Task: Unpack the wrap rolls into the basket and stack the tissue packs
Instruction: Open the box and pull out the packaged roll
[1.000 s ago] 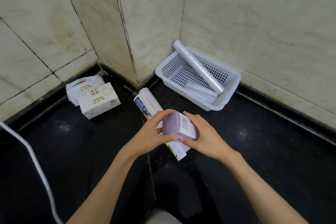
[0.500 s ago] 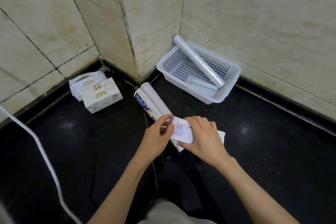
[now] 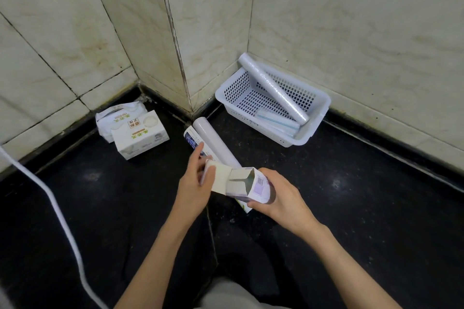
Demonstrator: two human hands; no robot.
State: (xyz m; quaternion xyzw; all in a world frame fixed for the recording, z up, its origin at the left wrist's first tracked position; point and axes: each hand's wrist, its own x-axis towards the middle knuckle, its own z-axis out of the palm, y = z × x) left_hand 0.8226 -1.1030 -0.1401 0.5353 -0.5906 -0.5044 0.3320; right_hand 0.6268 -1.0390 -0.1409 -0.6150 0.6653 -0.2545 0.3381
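Both hands are clamped on a small purple-and-white carton (image 3: 247,184) held just above the black floor (image 3: 351,208). The right hand (image 3: 281,198) wraps around the carton's body from the right side, while the left hand (image 3: 194,183) pinches the opened end flap, thumb on top of the cardboard. The open end faces left and up, and its inside looks dark; what it holds cannot be told.

Directly beyond the hands, a wrap roll (image 3: 216,140) in a pale sleeve lies on the floor, its near end hidden behind the carton. Farther ahead and to the right of the hands, a white perforated basket (image 3: 317,118) sits in the wall corner. A clear wrap roll (image 3: 272,88) lies slantwise in it, its far end propped up on the basket's rim, with a flat pale-blue package (image 3: 273,118) underneath.

Ahead and to the left of the hands, two tissue packs (image 3: 139,134) rest on the floor against the tiled wall, touching each other. A white cable (image 3: 57,208) runs across the floor well left of the left forearm.
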